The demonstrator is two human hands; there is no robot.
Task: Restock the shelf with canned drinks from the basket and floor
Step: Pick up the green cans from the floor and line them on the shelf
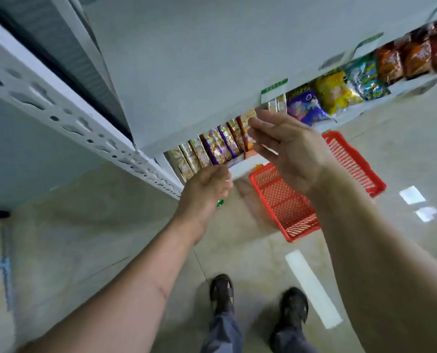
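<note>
Hands reach to the white metal shelf (186, 72): right hand (286, 149) spread loosely before upright foil packets (220, 149); left hand (207, 184) fingers hidden. Red plastic basket (288, 212) sits on the floor below; no cans visible.

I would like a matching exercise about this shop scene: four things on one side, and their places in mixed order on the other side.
Things:
1. red basket
2. left hand
3. right hand
4. purple snack bag

Places:
A. on the shelf, right of the hands
B. on the floor
C. at the left packets of the row
D. at the right end of the packet row

Pairs: 1-B, 2-C, 3-D, 4-A
</note>
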